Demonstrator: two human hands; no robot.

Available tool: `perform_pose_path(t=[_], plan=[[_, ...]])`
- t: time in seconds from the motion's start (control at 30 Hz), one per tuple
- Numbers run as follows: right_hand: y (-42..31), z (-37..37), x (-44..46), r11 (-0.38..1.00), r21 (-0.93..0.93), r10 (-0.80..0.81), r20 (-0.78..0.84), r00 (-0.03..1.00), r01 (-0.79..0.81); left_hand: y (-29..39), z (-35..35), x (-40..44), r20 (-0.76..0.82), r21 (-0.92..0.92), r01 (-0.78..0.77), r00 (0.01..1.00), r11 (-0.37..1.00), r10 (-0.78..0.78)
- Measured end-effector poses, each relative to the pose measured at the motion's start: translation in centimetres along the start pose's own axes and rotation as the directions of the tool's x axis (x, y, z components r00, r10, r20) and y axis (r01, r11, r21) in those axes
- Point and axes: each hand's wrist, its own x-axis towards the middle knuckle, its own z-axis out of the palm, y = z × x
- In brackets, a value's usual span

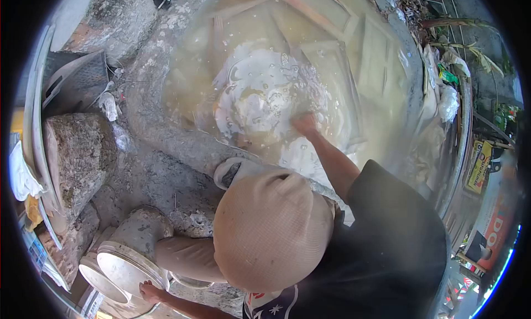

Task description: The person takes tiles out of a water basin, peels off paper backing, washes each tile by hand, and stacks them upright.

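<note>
My right hand point(304, 122) reaches down into murky, bubbling water point(265, 106) in a pool at the upper middle. Its fingers are blurred and partly under the surface, so their shape is unclear. At the lower left my left hand point(150, 291) has its fingers curled at the rim of a white bucket point(124, 269). A second white bucket point(102, 280) stands against that one. Flat framed panels point(323, 70) lie under the cloudy water around my right hand.
A knitted beige cap point(271, 230) covers the lower middle of the view. Concrete blocks point(83, 158) stand at the left, beside the rough pool edge point(149, 114). Plastic waste point(448, 103) and a yellow sign point(478, 167) are at the right.
</note>
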Motion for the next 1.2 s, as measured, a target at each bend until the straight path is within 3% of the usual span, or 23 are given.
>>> perform_pose_path(t=[0.1, 0.2, 0.23, 0.27, 0.3, 0.4, 0.5, 0.6, 0.67, 0.73, 0.87, 0.93, 1.0, 1.1, 1.13, 1.2], plan=[[-10.0, -9.4, -5.4, 0.932, -0.093, 0.363, 0.24, 0.9, -0.351, 1.2, -0.6, -1.6, 0.02, -0.014, -0.004, 1.0, 1.0, 0.004], [-3.8, -3.4, -7.1, 0.713, 0.309, 0.513, 0.38, 0.769, -0.629, 1.8, 0.0, -2.1, 0.012, 0.006, 0.007, 1.0, 1.0, -0.007], [-0.7, -1.1, -6.8, 0.946, 0.029, 0.29, 0.361, 0.886, -0.322, 1.1, -0.1, -1.2, 0.014, 0.013, 0.006, 1.0, 1.0, -0.006], [2.5, 1.1, -6.5, 0.966, -0.253, 0.054, 0.416, 0.908, 0.058, 0.9, 0.0, -0.6, 0.017, 0.022, 0.001, 1.0, 1.0, -0.001], [4.1, 2.2, -6.0, 0.772, -0.466, -0.149, 0.53, 0.835, 0.433, 1.3, 0.2, -0.7, 0.042, 0.083, 0.007, 0.999, 0.997, -0.011], [1.2, 0.0, -4.3, 0.869, -0.46, -0.011, 0.351, 0.936, 0.183, 2.3, -0.4, -1.7, 0.079, 0.18, -0.027, 0.997, 0.983, 0.013], [3.0, 1.0, -3.9, 0.872, -0.448, -0.056, 0.308, 0.95, 0.196, 2.5, -0.8, -2.6, 0.106, 0.202, -0.049, 0.994, 0.978, 0.028], [-1.0, -3.3, -3.6, 0.848, -0.491, -0.048, 0.301, 0.952, 0.198, 2.2, -0.4, -1.8, 0.11, 0.201, -0.083, 0.992, 0.976, 0.061], [2.4, 2.6, -2.4, 0.945, -0.328, 0.076, 0.164, 0.984, -0.019, 2.8, -0.1, -2.6, 0.087, 0.169, -0.05, 0.996, 0.984, 0.036], [3.4, 6.3, -1.5, 0.965, -0.234, 0.152, 0.118, 0.981, -0.121, 3.2, -0.3, -2.3, 0.068, 0.166, -0.031, 0.998, 0.986, 0.02], [4.1, 6.7, 1.3, 0.947, -0.29, 0.182, 0.131, 0.975, -0.138, 1.8, 1.0, -0.7, 0.072, 0.185, -0.022, 0.997, 0.983, 0.009], [5.5, 6.0, 0.8, 0.957, 0.031, 0.282, 0.149, 0.948, -0.29, 1.9, 1.4, -1.0, 0.082, 0.184, -0.055, 0.996, 0.981, 0.041], [4.7, 4.9, 0.5, 0.937, 0.1, 0.315, 0.168, 0.934, -0.334, 1.9, 1.2, -0.9, 0.071, 0.189, -0.093, 0.994, 0.978, 0.081], [2.6, 1.9, -0.2, 0.947, 0.052, 0.302, 0.189, 0.934, -0.317, 0.6, 0.9, 0.4, 0.028, 0.22, -0.226, 0.974, 0.949, 0.225], [2.3, 1.5, -0.4, 0.95, 0.037, 0.297, 0.194, 0.935, -0.31, -0.9, 1.1, 1.8, 0.004, 0.272, -0.363, 0.926, 0.891, 0.376], [2.0, 0.9, -0.6, 0.955, 0.006, 0.289, 0.205, 0.935, -0.296, -3.2, 1.0, 4.4, -0.053, 0.44, -0.603, 0.723, 0.666, 0.689]])
